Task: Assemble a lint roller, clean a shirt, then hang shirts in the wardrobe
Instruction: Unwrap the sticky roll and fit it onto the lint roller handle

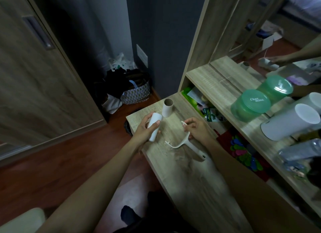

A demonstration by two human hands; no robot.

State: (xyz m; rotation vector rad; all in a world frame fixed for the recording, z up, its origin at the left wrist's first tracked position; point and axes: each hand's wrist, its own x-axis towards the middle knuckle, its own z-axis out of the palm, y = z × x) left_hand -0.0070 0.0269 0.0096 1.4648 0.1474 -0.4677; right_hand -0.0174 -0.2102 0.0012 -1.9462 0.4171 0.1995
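The only writing I can actually read is on the lid of the see-through green plastic tub (250, 105) on the far right shelf: "Char" on top, then a second line starting "min", and the rest is too blurry. A green packet (212, 114) in the cubby under that shelf has print too, but it's too small to make out.

The left hand (144, 130) has its fingers and thumb wrapped round a smooth white sticky roll (155, 126), a plain cylinder held tilted just above the wood-grain desk (191, 180). The right hand (198, 130) pinches one prong of the lint roller handle (192, 148), a white plastic piece with a curved fork and a straight grip, and the grip end lies on the desk. Just beyond the roll, an empty brown cardboard tube (168, 107) stands upright. A tall matte white canister (291, 121) sits to the right of the tub.
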